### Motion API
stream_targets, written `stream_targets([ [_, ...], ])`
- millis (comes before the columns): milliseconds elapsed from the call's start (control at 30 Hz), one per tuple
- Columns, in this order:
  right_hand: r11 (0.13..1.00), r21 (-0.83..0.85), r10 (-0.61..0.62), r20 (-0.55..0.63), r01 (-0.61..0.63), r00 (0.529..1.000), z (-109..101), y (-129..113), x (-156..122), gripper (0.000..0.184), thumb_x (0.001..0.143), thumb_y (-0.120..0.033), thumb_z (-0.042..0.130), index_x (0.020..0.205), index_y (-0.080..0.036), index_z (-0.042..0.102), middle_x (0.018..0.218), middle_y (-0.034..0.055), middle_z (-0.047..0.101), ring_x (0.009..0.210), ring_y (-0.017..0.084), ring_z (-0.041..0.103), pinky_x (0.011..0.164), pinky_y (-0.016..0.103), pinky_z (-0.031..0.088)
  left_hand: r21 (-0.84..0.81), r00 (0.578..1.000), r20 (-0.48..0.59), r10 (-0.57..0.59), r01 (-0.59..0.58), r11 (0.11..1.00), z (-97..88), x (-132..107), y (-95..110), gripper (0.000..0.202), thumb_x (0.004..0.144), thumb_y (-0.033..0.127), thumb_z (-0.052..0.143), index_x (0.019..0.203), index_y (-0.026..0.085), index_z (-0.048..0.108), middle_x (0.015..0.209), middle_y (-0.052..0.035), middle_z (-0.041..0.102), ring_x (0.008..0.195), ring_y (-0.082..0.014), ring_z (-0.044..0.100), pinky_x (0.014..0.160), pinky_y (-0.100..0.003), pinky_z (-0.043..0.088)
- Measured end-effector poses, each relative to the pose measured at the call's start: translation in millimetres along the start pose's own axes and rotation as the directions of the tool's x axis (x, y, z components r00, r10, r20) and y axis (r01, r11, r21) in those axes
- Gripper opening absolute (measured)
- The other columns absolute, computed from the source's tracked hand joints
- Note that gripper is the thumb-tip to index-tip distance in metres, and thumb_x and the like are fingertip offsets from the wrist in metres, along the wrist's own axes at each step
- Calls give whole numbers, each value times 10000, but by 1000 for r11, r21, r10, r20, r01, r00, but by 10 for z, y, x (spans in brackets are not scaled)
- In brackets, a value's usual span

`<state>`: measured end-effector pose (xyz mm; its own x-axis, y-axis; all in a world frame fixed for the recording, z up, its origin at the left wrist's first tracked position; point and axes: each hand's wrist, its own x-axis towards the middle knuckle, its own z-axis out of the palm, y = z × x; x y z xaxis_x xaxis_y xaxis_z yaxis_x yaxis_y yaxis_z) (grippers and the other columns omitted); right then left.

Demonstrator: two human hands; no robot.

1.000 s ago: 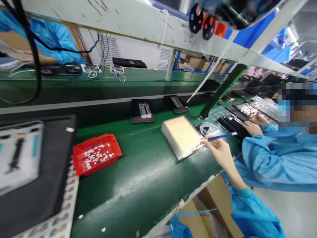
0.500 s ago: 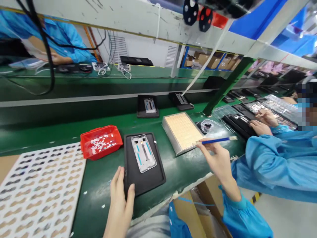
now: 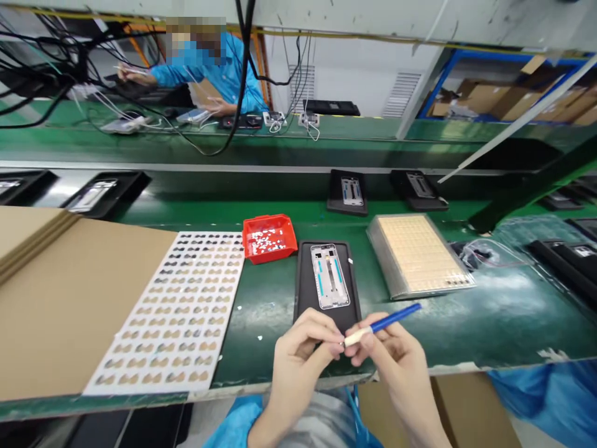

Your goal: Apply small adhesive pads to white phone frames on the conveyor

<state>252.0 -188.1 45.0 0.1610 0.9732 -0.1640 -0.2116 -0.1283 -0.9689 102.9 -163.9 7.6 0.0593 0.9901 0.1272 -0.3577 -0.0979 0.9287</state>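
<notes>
My right hand [image 3: 396,367] grips a blue pen-like tool [image 3: 395,317] with a cream-coloured end that points left. At that end, my left hand [image 3: 303,358] is closed in a pinch; a tiny dark bit shows by the fingertips, too small to name. Both hands are held close together over the near edge of a black tray [image 3: 305,308]. In this tray lies a silver phone frame [image 3: 331,283] with light-blue strips and a dark band along its middle. My fingers partly cover the tray's lower edge.
Left of the tray stands a red bin [image 3: 291,239] with small white bits. A white sheet [image 3: 233,298] bears rows of bow-shaped stickers, beside cardboard [image 3: 60,311]. To the right is a clear-sided box of cream pieces [image 3: 415,255]. More trays sit behind; a person [image 3: 186,65] works across the line.
My left hand has left the tray's side, and my right hand has brought the blue tool from the cream-piece box; both now meet in front of the tray. The view has swung left.
</notes>
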Motion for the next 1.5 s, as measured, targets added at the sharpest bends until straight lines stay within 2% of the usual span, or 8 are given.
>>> stream_targets([
  [200, 933, 227, 272, 67, -280, 960, 54, 125, 64, 482, 687, -557, 1055, 877, -194, 800, 657, 11, 754, 579, 131, 703, 556, 193, 589, 233, 968, -48, 246, -228, 945, -134, 42, -95, 173, 940, 482, 857, 884, 320, 836, 824, -43, 761, 729, -202, 743, 623, -307, 617],
  [400, 936, 262, 253, -33, -236, 967, 64, 225, 51, 454, 684, -521, 1065, 892, -201, 820, 768, 29, 809, 675, 155, 770, 630, 207, 648, 511, 833, 126, 539, -520, 684, -179, 18, -39, 272, 984, 135, 765, 1146, 347, 811, 912, -33, 822, 790, -207, 795, 693, -317, 649],
  [733, 932, 316, 253, -221, -176, 942, 227, 263, 31, 534, 538, -528, 1117, 812, -189, 810, 675, 6, 789, 600, 142, 773, 605, 177, 652, 720, 654, 284, 701, -628, 295, -153, 65, -113, 170, 1007, 18, 667, 1088, 154, 726, 913, -76, 824, 799, -168, 789, 758, -271, 628],
  [967, 972, 220, 137, -264, -79, 955, 257, 349, 37, 546, 607, -608, 1068, 838, -195, 795, 747, 53, 835, 678, 212, 829, 605, 231, 686, 740, 708, 278, 649, -589, 325, -190, 114, -69, 121, 1029, 77, 621, 1014, 191, 655, 844, -26, 759, 747, -144, 730, 728, -256, 590],
  [1100, 983, -154, -139, -246, 103, 959, -58, 320, 198, 456, 801, -615, 953, 907, -199, 801, 823, 77, 852, 731, 246, 840, 647, 310, 717, 786, 738, 302, 604, -551, 279, -443, 439, 201, 143, 1009, 81, 608, 975, 217, 638, 867, -7, 733, 801, -154, 717, 748, -275, 571],
  [1200, 823, -499, -365, -100, 271, 925, -352, 305, 377, 338, 927, -556, 853, 912, -223, 800, 921, 79, 859, 789, 249, 841, 699, 334, 717, 848, 709, 350, 613, -517, 114, -802, 938, 346, 159, 984, 73, 597, 955, 225, 631, 917, -30, 732, 867, -198, 708, 794, -342, 556],
  [1333, 593, -692, -418, 172, 412, 892, -559, 334, 557, 311, 1057, -522, 698, 951, -241, 780, 959, 74, 855, 777, 240, 834, 698, 329, 703, 913, 781, 394, 484, -393, -109, -1273, 1583, 296, 177, 990, 158, 603, 848, 264, 591, 868, -55, 684, 828, -260, 645, 751, -428, 504],
  [1500, 327, -806, -400, 355, 493, 845, -602, 341, 657, 423, 1150, -547, 528, 1018, -224, 767, 1004, 98, 856, 715, 223, 820, 692, 309, 656, 948, 805, 315, 502, -290, -130, -1428, 1675, 289, 324, 1100, 365, 582, 789, 275, 589, 801, -38, 641, 810, -249, 607, 770, -428, 477],
])
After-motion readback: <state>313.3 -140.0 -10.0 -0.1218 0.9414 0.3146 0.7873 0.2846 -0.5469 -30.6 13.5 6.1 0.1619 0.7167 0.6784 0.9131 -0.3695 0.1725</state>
